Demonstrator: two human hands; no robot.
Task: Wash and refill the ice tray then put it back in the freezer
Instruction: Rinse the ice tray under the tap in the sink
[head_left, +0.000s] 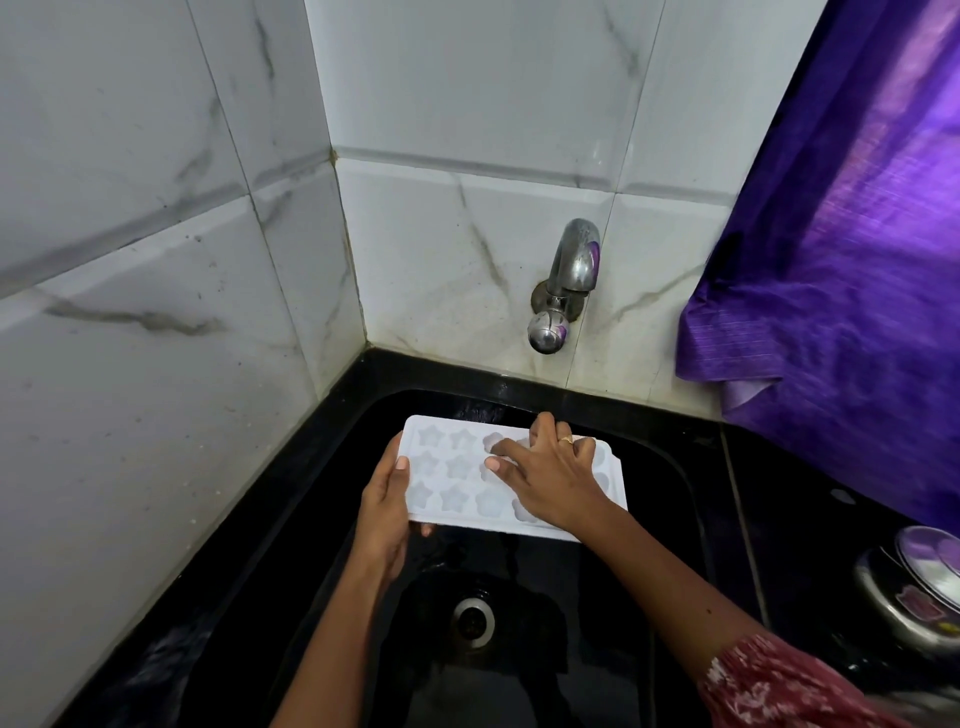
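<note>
Black sink (665, 499) lay beneath the wall tap (569, 280). Ice tray (452, 467) was held above the sink, apart from its side walls. Left hand (384, 514) gripped its left edge; right hand (550, 478) pressed spread fingers on its cells.

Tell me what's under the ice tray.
The ice tray is held over the black sink, whose drain shows nearer the person. The left hand grips its left edge, fingertips underneath. What lies directly beneath is covered.
</note>
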